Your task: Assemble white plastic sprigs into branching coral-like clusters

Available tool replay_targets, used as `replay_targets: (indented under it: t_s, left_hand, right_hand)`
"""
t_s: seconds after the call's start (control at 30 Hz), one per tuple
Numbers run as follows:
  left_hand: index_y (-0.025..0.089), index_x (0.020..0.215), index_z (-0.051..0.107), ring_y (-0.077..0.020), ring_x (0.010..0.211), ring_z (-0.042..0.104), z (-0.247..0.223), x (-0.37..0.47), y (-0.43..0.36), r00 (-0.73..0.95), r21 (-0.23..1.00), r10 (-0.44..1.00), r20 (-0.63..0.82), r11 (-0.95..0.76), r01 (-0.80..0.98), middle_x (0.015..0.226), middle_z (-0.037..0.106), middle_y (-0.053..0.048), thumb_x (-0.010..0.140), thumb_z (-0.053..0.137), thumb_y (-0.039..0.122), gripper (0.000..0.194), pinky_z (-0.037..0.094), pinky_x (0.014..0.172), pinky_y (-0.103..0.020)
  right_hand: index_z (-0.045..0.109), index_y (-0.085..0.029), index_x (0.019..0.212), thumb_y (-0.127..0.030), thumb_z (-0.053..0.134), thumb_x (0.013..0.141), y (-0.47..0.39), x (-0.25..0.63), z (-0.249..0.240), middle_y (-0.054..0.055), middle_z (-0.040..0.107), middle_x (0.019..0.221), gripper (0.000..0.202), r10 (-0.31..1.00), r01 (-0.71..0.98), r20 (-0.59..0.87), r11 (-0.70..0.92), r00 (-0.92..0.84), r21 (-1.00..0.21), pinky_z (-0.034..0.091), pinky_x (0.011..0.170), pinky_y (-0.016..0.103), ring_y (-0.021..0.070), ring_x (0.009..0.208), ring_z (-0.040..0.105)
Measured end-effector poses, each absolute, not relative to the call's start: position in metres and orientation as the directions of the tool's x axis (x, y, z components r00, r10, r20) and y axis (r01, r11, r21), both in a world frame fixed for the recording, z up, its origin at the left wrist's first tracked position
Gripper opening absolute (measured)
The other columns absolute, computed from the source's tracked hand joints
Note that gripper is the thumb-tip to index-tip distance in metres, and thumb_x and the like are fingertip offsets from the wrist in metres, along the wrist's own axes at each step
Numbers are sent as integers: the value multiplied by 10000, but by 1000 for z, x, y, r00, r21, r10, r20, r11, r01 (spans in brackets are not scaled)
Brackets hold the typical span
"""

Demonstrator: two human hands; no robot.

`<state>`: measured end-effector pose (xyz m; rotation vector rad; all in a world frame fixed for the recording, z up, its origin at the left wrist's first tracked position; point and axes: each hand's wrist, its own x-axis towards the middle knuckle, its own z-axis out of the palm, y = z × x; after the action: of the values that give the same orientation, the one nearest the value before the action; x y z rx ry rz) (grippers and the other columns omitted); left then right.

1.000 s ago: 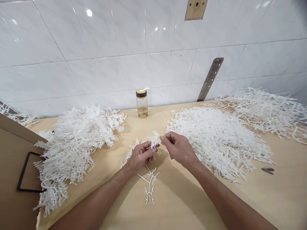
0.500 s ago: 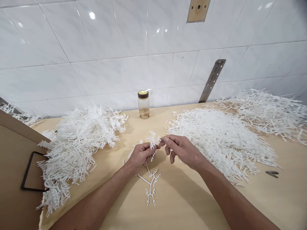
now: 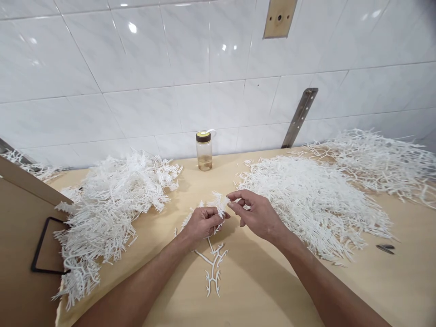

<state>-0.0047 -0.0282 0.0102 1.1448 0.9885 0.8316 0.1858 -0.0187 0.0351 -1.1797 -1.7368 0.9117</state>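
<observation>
**Tiled wall, pale tabletop, and a feathery white sprig in your left hand**

Behind the wood-toned tabletop (image 3: pixel 272 295) rises a glossy tiled wall (image 3: pixel 170 54), with a bottle (image 3: pixel 204 154) standing near its foot. The white sprig (image 3: pixel 219 200) is above the middle of the tabletop, between two loose heaps, the left heap (image 3: pixel 112 204) and the right heap (image 3: pixel 309 200).

Judging by its thin, many-tipped branches, expect the sprig to be very light, slightly springy, and easy to snap or bend at the ends. It looks like moulded plastic, so it may be a little slick. Take it by a thicker stem near the base, as on the branched piece (image 3: pixel 214 265) lying just below your hands, and spare the fine tips.

Your left hand (image 3: pixel 204 222) is curled, gripping the sprig between thumb and fingers, its forearm slanting up from the lower left. Your right hand (image 3: pixel 254 213) comes in from the lower right, thumb and forefinger at the sprig's edge, other fingers bent; you cannot tell here whether they pinch it.
</observation>
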Motion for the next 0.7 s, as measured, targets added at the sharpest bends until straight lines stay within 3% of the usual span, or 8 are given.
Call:
replay_targets:
  t_s: [0.13,0.3,0.5,0.7]
  left_hand:
    - [102,921,746,-43,422,280,8,-2,-28,343,980,922,-177,196,-22,526,481,36,699,758,493,450,145,440,-222]
    - [114,908,728,-57,460,354,8,0,-29,317,980,939,-136,174,-96,562,475,38,659,799,511,474,192,453,-215]
    - [145,915,680,-23,418,233,11,-2,-30,314,980,943,-111,156,-122,543,361,89,672,812,504,454,145,424,-212]
    - [158,860,642,-22,378,186,5,-1,-29,217,973,970,-107,147,-178,497,304,106,716,781,509,404,103,379,-212]
  right_hand:
    - [693,-213,893,-376,599,865,-18,186,34,47,680,818,190,938,403,281,342,-205,-849,525,452,251,146,572,628]
    - [648,-208,831,-361,586,860,-22,185,41,-11,627,704,167,961,376,188,254,-204,-891,498,459,252,115,446,588]
    - [576,-197,787,-324,554,864,-23,181,40,-52,581,636,150,978,316,65,127,-199,-940,470,455,235,109,411,599]
    - [568,-194,791,-356,544,894,-23,174,30,-56,574,633,194,972,268,47,109,-228,-957,454,453,229,101,421,594]
